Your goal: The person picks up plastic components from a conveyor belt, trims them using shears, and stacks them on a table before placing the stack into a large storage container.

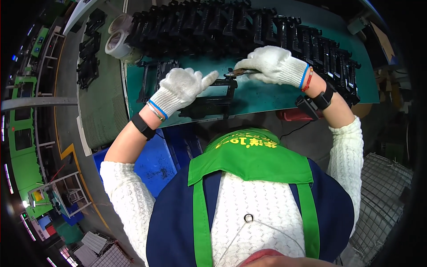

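Green table (pixel 267 95) in a workshop, two gloved hands on a black plastic frame (pixel 212 100).

Left hand (pixel 180 89) rests on the frame, fingers (pixel 209 78) loosely spread, one pointing toward the right hand (pixel 275 64), whose fingers pinch a small dark tool (pixel 240 71) against the frame's upper corner. Rows of black parts (pixel 249 29) line the table's far edge; tape rolls (pixel 118 38) sit at the left end.

White knit gloves; green apron; navy vest; black wristbands.
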`<state>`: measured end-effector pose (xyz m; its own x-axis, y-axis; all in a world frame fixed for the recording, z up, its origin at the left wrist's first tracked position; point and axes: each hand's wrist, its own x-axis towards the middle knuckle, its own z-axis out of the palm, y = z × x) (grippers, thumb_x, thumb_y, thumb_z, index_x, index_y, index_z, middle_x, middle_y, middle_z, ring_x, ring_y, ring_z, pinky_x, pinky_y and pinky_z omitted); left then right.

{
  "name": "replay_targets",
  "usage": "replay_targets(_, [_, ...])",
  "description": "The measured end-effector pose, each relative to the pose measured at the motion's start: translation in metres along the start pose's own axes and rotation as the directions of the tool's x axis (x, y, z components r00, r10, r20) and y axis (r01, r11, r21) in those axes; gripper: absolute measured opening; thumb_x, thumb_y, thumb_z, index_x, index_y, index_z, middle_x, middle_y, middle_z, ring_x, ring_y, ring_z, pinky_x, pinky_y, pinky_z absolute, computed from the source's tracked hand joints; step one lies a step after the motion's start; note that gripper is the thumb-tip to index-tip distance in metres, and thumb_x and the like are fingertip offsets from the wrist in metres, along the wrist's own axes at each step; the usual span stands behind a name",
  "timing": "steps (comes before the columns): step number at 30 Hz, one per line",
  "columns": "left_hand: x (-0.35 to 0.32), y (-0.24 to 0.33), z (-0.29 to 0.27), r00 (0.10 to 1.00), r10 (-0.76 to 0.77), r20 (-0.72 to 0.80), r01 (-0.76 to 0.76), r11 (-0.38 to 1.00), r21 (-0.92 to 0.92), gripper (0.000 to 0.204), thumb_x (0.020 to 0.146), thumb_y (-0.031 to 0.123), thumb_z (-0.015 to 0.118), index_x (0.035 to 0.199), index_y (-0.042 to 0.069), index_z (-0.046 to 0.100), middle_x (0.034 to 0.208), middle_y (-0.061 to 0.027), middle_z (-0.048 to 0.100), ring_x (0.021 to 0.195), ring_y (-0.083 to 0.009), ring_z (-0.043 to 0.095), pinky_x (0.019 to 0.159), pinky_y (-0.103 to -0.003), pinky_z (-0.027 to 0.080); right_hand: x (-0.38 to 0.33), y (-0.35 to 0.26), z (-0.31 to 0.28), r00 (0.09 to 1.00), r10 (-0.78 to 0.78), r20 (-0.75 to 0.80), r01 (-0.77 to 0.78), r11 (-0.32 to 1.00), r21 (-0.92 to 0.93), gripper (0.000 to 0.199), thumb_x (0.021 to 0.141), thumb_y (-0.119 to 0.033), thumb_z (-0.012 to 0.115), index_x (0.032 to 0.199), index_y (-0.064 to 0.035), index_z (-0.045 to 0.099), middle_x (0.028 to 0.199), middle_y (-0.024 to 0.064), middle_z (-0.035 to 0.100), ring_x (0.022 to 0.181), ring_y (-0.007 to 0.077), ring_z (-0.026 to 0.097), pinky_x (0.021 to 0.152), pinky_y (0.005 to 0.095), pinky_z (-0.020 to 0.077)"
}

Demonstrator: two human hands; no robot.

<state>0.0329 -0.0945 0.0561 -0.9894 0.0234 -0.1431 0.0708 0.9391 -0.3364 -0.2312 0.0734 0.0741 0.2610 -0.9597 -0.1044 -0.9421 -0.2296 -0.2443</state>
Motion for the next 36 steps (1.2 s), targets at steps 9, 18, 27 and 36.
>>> replay_targets(9, [-0.025,-0.002,-0.016,0.91,-0.321,0.263,0.411,0.786,-0.463,0.046,0.098,0.014,0.059,0.144,0.016,0.058,0.081,-0.0068,0.068,0.075,-0.0217,0.069,0.058,-0.037,0.054,-0.009,-0.016,-0.001,0.959,0.119,-0.258,-0.099,0.991,0.09,0.039,0.096,-0.013,0.068,0.136,-0.0134,0.064,0.092,0.0119,0.069,0.085,0.0341,0.069,0.077,0.044,0.0575])
replay_targets(18, [-0.074,0.058,0.041,0.556,-0.69,0.463,-0.13,-0.623,-0.772,0.031,0.102,0.017,0.067,0.129,0.001,0.066,0.08,-0.0008,0.064,0.065,-0.0098,0.056,0.064,-0.024,0.047,-0.026,-0.054,0.078,0.737,0.349,-0.578,-0.133,0.915,0.382,0.045,0.094,-0.009,0.072,0.137,-0.0114,0.062,0.099,0.0103,0.067,0.088,0.0301,0.064,0.081,0.0406,0.0547])
replay_targets(27, [-0.028,0.095,0.019,0.4,-0.64,0.657,-0.48,-0.756,-0.445,0.025,0.103,0.017,0.066,0.125,0.007,0.069,0.081,0.0017,0.068,0.065,-0.0081,0.06,0.059,-0.024,0.05,-0.021,-0.069,0.092,0.685,0.384,-0.62,-0.144,0.905,0.401,0.049,0.09,-0.009,0.075,0.137,-0.0115,0.062,0.107,0.0088,0.069,0.098,0.0309,0.065,0.091,0.0417,0.0532])
replay_targets(36, [-0.003,0.106,0.012,0.382,-0.5,0.777,-0.447,-0.836,-0.318,0.015,0.103,0.025,0.069,0.114,0.017,0.073,0.071,0.0091,0.063,0.057,-0.0053,0.057,0.048,-0.023,0.043,-0.026,-0.057,0.099,0.599,0.369,-0.71,-0.204,0.928,0.31,0.05,0.092,-0.015,0.073,0.141,-0.0132,0.059,0.106,0.0093,0.068,0.097,0.0321,0.064,0.091,0.0425,0.0524])
